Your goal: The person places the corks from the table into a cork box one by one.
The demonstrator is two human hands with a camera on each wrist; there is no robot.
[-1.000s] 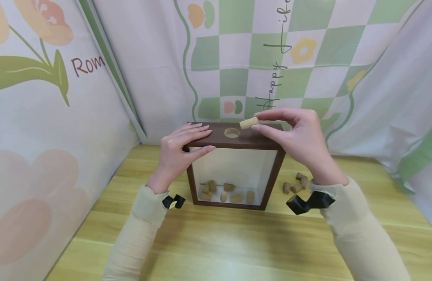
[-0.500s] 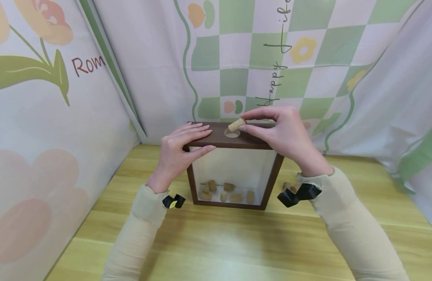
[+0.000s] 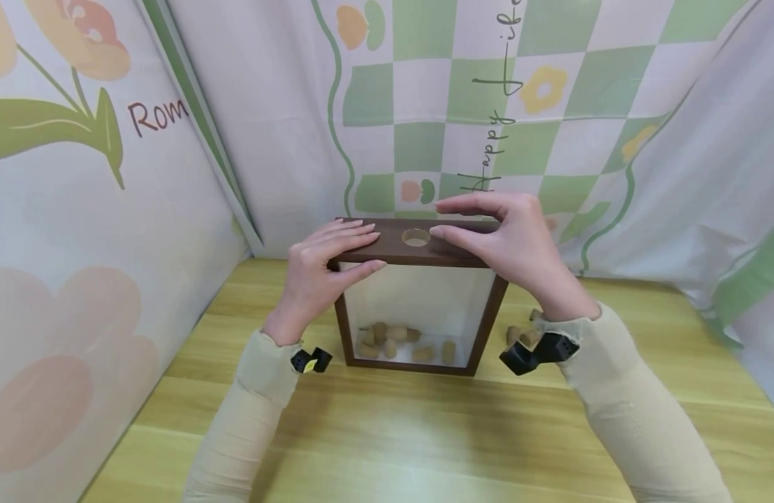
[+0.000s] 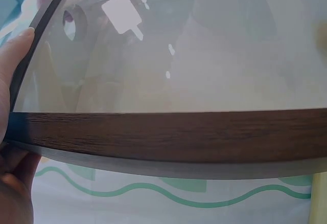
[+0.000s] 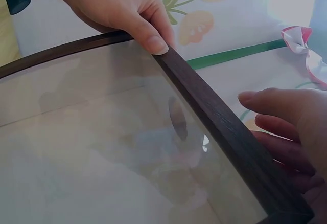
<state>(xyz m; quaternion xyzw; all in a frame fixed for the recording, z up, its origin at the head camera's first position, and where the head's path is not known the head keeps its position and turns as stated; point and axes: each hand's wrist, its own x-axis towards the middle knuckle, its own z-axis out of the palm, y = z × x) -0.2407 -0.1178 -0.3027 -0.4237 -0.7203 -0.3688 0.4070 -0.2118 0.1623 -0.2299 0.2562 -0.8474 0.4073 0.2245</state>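
A dark wooden shadow box (image 3: 364, 244) with a clear front stands upright on the table in the head view. Its top has a round hole (image 3: 415, 238), and several corks (image 3: 422, 354) lie on its floor. My left hand (image 3: 324, 269) grips the top left corner, thumb at the front edge and fingers across the top. To the right of the hole is my right hand (image 3: 509, 234), with thumb and index finger apart and nothing between them. In the right wrist view the right hand (image 5: 291, 127) shows beside the dark frame (image 5: 214, 116).
Loose corks (image 3: 522, 335) lie on the wooden table (image 3: 393, 433) to the right of the box, partly hidden by the right wrist's camera (image 3: 538, 353). A patterned curtain (image 3: 425, 91) hangs close behind, and another printed curtain (image 3: 66, 230) stands on the left.
My right hand brought a cork left to the hole and let it go. It now lies inside the box, where corks have shifted. My left hand stayed in place.
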